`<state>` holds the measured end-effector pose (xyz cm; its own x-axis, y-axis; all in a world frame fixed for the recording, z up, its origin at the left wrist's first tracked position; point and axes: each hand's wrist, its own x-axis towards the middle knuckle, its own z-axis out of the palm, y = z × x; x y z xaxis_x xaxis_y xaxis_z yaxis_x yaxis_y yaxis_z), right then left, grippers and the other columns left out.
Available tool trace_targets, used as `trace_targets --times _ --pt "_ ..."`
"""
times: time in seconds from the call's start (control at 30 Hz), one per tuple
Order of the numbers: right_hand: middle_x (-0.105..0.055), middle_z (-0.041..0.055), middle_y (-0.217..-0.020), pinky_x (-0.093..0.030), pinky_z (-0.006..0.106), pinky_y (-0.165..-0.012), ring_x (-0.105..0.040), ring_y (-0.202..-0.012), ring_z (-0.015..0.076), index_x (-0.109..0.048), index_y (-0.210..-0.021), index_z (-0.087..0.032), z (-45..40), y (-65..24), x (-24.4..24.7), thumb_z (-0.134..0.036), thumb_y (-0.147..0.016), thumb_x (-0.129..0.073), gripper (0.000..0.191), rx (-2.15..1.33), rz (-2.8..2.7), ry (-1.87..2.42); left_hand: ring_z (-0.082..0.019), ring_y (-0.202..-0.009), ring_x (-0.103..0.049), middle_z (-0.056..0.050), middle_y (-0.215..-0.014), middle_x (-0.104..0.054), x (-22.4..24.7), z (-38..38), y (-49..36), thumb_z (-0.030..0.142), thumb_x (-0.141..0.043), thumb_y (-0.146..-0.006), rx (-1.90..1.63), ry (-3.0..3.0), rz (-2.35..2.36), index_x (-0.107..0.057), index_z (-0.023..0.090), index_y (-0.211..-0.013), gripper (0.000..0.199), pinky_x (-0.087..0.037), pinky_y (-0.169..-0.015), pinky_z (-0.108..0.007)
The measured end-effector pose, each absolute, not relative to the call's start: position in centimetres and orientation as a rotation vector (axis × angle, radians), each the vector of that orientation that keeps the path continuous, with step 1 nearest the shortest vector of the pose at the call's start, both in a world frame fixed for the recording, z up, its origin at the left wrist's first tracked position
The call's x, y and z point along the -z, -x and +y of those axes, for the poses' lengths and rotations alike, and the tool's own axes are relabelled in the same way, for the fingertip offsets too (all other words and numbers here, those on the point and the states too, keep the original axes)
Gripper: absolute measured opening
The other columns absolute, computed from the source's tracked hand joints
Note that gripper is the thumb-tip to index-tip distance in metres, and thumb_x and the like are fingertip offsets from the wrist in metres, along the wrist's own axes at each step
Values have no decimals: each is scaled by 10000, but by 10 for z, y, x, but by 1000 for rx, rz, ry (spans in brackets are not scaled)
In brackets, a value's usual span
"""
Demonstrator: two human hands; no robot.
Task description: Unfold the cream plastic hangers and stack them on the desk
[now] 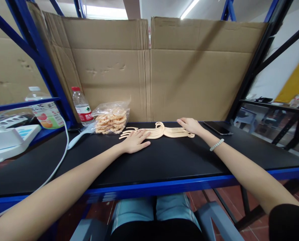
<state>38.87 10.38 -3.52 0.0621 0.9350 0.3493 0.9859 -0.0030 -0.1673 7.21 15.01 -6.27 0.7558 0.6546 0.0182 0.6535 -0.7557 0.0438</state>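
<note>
A flat bundle of long beige strips (pixel 155 133) lies across the black tabletop, with curled loops standing out at its middle and the left ends fanned apart. It resembles stacked clothes hangers, but I cannot tell for sure. My left hand (pixel 135 140) rests palm down over the bundle's left part, fingers stretched and thumb apart, hiding some of the strips. At the other end, my right hand (pixel 190 126) reaches over the strips with fingers extended and open; whether it touches them is unclear. Neither hand is closed around anything.
Left of the bundle are a clear bag (pixel 111 118) of beige pieces, a light-blue brush (pixel 80 135) and a red-capped bottle (pixel 82 105). A phone (pixel 218 128) lies at the right. A white cable (pixel 64 150) crosses the left side. Cardboard (pixel 202 67) walls the back.
</note>
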Motion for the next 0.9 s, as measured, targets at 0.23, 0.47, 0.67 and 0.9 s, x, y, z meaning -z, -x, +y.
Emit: trace_targets --times 0.23,0.47,0.67,0.9 --pt "-659 75 -721 -388 281 -642 -604 -725 222 -632 -739 -166 102 -396 31 -464 -945 -285 501 335 -1792 1879 -253 -1434 -69 -77 -1551 -108 68 152 -71 650 -161 -903 -133 -2899 1079 -146 212 -1493 735 -52 -1130 -533" --pt "-573 150 -1255 -395 373 -989 -524 -1160 290 -605 -1192 -118 111 -412 41 -532 -893 -397 552 5 -2124 1828 -277 -1408 -197 -88 -1523 -231 63 169 -60 712 -281 -831 -324 -2947 1269 -187 171 -1485 854 -59 -1138 -511" --pt "-308 180 -1470 -267 409 -1125 -321 -1334 348 -309 -1445 -42 111 -425 47 -726 -668 -586 1071 -360 -2311 1907 -282 -1399 -223 -107 -1514 -261 60 181 -52 711 -219 -836 -159 -2919 1250 -206 182 -1482 834 -140 -1126 -470" --pt "-491 131 -1357 -374 383 -1054 -438 -1254 342 -504 -1322 -119 108 -423 43 -655 -695 -603 831 -361 -2364 1876 -268 -1328 -350 -136 -1457 -366 60 178 -52 653 -235 -867 -258 -2950 1222 -298 161 -1447 764 -204 -1106 -464"
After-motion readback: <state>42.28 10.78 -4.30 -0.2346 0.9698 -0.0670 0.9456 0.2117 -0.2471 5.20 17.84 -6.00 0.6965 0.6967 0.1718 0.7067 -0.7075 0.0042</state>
